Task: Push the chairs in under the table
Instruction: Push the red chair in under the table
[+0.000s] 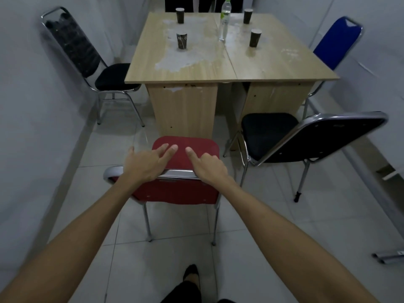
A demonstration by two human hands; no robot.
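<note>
My left hand (144,164) and right hand (208,164), grip loose and fingers spread, rest on the red chair (185,154) backrest; the surface (218,68) lies straight ahead.

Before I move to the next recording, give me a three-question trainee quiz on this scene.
1. True or false: both hands rest on the red padded chair's chrome top rail.
2. How many dark paper cups stand on the light wooden table?
3. Which chair is turned at an angle? A blue-backed B black one near right C red

Key: 1 true: left hand, right hand. 2 four. 3 B, black chair.
</note>
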